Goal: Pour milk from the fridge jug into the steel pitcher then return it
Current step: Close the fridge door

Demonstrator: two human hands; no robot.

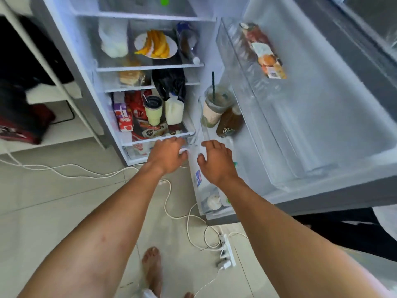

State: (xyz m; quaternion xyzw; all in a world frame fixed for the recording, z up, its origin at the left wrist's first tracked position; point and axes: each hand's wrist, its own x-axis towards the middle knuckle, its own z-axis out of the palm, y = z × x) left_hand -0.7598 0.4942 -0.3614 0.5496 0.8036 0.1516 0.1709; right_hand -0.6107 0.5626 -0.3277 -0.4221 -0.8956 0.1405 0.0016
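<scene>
- Both hands, left hand and right hand, reached into open fridge; grips apart, empty.
- Milk jug sat untouched on shelf; pitcher unseen, pouring and return left.

I see a plate of yellow fruit slices on an upper shelf, an iced drink cup in the door rack, a white power strip on the floor tiles.
</scene>
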